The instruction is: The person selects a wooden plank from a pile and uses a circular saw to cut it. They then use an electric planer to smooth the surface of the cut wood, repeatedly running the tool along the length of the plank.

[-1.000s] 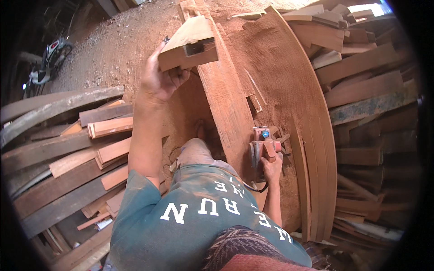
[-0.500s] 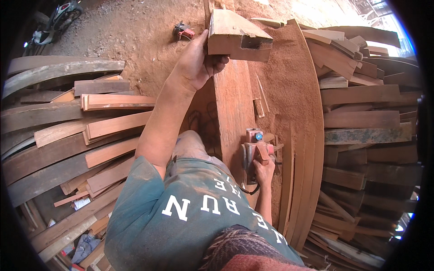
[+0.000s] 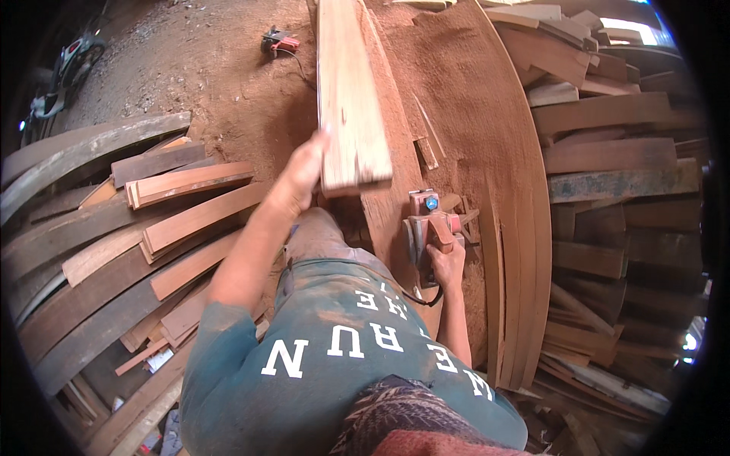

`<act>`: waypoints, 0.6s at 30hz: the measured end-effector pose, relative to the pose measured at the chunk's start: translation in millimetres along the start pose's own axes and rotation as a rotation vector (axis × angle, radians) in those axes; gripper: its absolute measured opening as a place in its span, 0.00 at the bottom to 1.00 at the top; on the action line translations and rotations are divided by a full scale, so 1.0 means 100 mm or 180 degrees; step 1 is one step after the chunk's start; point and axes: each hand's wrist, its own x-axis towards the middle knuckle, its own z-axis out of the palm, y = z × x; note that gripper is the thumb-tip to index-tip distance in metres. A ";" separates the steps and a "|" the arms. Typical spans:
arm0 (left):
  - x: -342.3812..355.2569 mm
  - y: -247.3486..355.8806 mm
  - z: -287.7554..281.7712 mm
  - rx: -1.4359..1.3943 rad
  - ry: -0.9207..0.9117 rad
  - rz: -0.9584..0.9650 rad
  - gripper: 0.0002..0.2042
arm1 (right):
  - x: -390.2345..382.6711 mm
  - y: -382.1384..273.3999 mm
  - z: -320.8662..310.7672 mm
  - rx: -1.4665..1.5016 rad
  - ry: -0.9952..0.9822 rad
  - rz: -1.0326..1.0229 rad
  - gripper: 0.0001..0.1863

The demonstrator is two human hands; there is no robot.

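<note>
My left hand (image 3: 303, 173) is closed on the left edge of a pale wooden plank (image 3: 351, 99), near the plank's close end. The plank stretches away from me, and its far end is cut off by the upper edge of the view. My fingers are partly hidden under it. To the right, my right hand (image 3: 447, 262) is wrapped around the handle of a red and grey electric planer (image 3: 418, 226) with a blue knob. The planer sits on a sawdust-covered board (image 3: 388, 220), and a black cord runs from its near end.
Stacked boards (image 3: 190, 228) lie at the left, and more timber (image 3: 608, 159) is piled at the right. Long curved boards (image 3: 525, 251) border the sawdust (image 3: 471, 114). Another red corded power tool (image 3: 281, 42) rests on the ground ahead. A motorcycle (image 3: 65, 76) stands far left.
The plank's near end has come down and toward me with my left hand, so its long top face now shows. My right hand stays on the planer in nearly the same place.
</note>
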 end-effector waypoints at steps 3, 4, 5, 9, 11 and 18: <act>0.82 -1.74 -0.53 0.1373 0.0305 -0.0066 0.33 | 0.03 0.02 -0.02 -0.0104 -0.0008 0.0066 0.21; 0.92 -2.00 -0.43 0.1588 0.0559 0.0030 0.35 | 0.01 -0.01 -0.03 -0.0089 0.0068 -0.0016 0.21; 0.95 -2.11 -0.33 0.1647 0.0561 0.0036 0.35 | -0.01 -0.06 -0.04 -0.0093 0.0106 -0.0122 0.21; 1.27 -2.41 -0.24 0.2361 0.0187 -0.0311 0.34 | -0.08 -0.33 -0.04 -0.0181 0.0133 -0.0255 0.19; 1.38 -2.40 -0.19 0.3052 0.0370 -0.0115 0.32 | -0.07 -0.42 0.04 0.0065 0.0191 -0.0428 0.17; 1.78 -2.08 -0.47 0.2727 0.0550 0.0586 0.23 | 0.06 -0.30 0.42 -0.0113 -0.0227 -0.0151 0.11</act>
